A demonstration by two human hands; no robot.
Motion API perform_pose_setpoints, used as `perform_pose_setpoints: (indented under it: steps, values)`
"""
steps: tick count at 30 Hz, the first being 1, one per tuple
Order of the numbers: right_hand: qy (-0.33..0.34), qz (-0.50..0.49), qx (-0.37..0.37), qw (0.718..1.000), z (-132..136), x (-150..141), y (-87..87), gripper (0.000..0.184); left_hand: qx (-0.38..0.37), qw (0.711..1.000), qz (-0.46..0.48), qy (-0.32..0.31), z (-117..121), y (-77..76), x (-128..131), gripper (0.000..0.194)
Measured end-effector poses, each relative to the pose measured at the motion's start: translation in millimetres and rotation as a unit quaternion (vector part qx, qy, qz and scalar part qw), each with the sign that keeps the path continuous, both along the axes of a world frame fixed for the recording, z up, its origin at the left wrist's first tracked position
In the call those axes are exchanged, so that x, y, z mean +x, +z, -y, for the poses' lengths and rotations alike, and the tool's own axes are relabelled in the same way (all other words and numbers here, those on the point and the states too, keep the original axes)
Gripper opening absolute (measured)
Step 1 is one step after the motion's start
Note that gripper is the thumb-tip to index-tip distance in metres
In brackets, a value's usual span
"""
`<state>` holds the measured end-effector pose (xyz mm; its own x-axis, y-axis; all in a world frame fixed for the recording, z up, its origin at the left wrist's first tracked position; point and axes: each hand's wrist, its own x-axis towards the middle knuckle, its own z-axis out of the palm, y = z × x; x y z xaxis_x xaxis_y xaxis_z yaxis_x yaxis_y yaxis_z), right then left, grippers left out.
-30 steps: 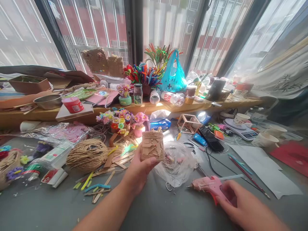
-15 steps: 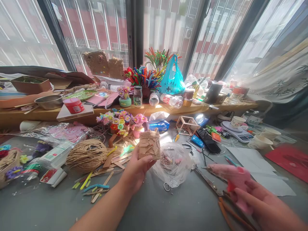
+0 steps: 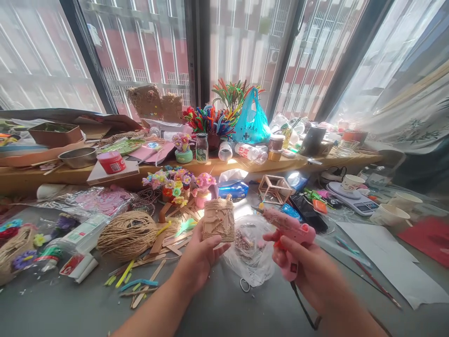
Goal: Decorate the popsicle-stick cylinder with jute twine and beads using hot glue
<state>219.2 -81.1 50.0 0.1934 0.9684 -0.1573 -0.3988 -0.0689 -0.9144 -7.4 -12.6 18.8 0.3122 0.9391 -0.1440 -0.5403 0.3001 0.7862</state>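
Note:
My left hand grips a small twine-wrapped container from below and the left, its fingers closed around the base. Twine bands run along its top and bottom edges, with a raised twig-like pattern on the side facing me. My right hand is wrapped around the handle of a pink hot glue gun. The gun's nozzle points up and left, toward the container but apart from it. A black cord hangs from the handle. Behind and between my hands lies a clear plastic bag with small beads or bits inside.
On the left are a ball of jute twine, wooden sticks and a plastic bottle. To the right lie white paper, a kitchen scale and paper cups. A crowded shelf runs along the window.
My right hand has brought the glue gun up and left, from above the scissors to near the container. My left hand still holds the container in almost the same place.

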Motion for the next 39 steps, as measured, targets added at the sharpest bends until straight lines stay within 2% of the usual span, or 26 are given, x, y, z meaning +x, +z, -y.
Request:
perform_pose_setpoints:
  steps: [4,8,11,14,21,26,31,35,39]
  values:
    - [0.000,0.008,0.007,1.000,-3,-10,-29.1,0.044,0.007,1.000,-0.001,-0.012,-1,0.1,3,0.077]
    - [0.012,0.001,-0.013,1.000,-2,-18,-41.8,0.050,0.028,0.999,-0.011,-0.038,2,3.0,6,0.078]
    - [-0.008,0.005,-0.008,1.000,-2,-22,-41.3,0.064,0.040,0.998,-0.020,-0.046,4,0.1,7,0.081]
    - [-0.002,0.036,-0.017,0.999,0,-25,-40.4,0.070,0.046,0.997,-0.025,-0.051,3,-4.4,7,0.085]
    - [0.015,0.105,-0.078,0.991,7,-27,-41.5,0.055,0.033,0.999,-0.021,-0.032,3,3.0,7,0.077]
    - [0.036,0.115,-0.089,0.989,6,-29,-45.5,0.046,0.025,0.999,-0.021,-0.025,4,6.7,7,0.076]
    - [0.025,0.107,-0.099,0.989,7,-34,-47.2,0.044,0.030,0.999,-0.018,-0.033,2,3.5,6,0.082]
    - [0.015,0.111,-0.097,0.989,9,-37,-44.8,0.053,0.036,0.999,-0.019,-0.033,2,3.0,7,0.089]
    - [0.023,0.128,-0.097,0.987,8,-37,-44.4,0.047,0.033,0.999,-0.018,-0.030,3,3.9,7,0.091]
